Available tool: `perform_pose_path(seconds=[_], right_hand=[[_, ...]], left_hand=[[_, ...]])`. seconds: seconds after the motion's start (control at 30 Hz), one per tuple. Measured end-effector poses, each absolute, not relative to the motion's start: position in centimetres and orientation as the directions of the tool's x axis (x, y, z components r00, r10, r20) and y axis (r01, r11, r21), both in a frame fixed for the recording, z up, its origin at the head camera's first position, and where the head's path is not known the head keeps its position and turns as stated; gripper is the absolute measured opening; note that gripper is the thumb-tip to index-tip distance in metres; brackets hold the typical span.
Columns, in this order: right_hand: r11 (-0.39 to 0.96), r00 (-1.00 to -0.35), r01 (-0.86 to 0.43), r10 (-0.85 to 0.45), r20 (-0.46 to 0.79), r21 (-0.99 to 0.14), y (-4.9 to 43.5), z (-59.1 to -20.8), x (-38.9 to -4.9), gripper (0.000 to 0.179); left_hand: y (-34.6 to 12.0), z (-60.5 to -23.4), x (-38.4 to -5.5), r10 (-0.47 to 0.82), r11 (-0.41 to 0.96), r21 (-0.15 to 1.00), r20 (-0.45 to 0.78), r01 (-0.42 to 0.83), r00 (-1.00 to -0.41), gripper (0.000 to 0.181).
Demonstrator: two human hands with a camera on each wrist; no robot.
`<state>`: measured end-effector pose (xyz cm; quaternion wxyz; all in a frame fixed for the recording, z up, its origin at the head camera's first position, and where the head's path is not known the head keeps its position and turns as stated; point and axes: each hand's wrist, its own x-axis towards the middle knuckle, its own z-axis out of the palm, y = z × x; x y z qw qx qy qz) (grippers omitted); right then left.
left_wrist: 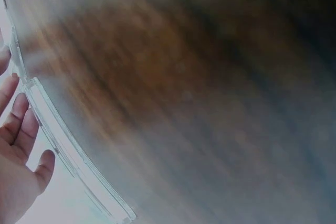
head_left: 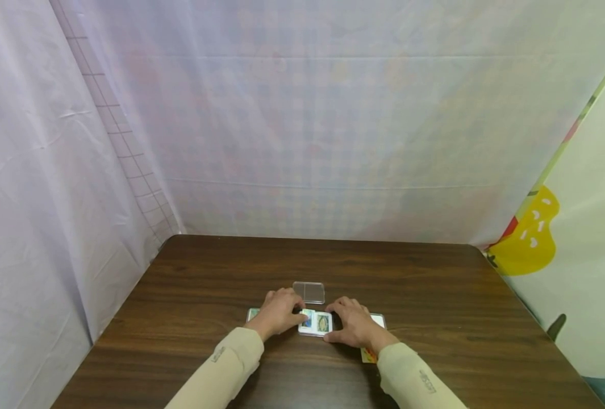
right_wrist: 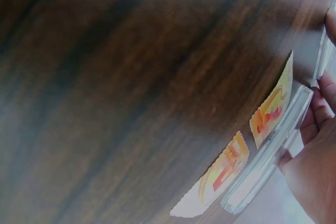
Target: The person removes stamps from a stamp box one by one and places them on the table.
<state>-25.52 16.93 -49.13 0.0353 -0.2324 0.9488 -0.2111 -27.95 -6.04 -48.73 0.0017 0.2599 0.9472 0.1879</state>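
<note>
A shallow clear plastic case [head_left: 315, 333] with a white insert lies in front of the person, between the two hands. Inside it on the right is a greenish picture stamp [head_left: 323, 323]; a blue stamp [head_left: 306, 321] sits at its left side. The left hand [head_left: 280, 312] pinches the blue stamp between thumb and index finger. From the right, the right hand [head_left: 352, 321] grips the case, thumb at the near corner and index finger at the far one. The undersides of the fingers are hidden.
A clear lid [head_left: 309, 292] lies just beyond the case. Another case [head_left: 253, 313] shows behind the left wrist, and a third case [right_wrist: 268, 156] lies beside the right wrist. Two yellow stamps with toothed edges, one upper [right_wrist: 270, 114] and one lower [right_wrist: 220, 174], lie along it on the brown table [head_left: 435, 284].
</note>
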Motion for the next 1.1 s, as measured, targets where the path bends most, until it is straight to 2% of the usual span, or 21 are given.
perform_pose_path(seconds=[0.33,1.1], right_hand=[[0.804,-0.895,-0.403,-0.446,0.006,-0.436,16.88,-49.2,-25.56,0.058],[0.8,-0.895,-0.409,-0.446,0.022,-0.439,16.86,-49.26,-25.59,0.057]], left_hand=[[-6.09,-48.66,-27.9,0.5,0.772,0.379,0.135,0.51,-0.856,0.02],[-6.74,-48.09,-27.87,0.488,0.673,0.53,0.205,0.516,-0.848,0.008]])
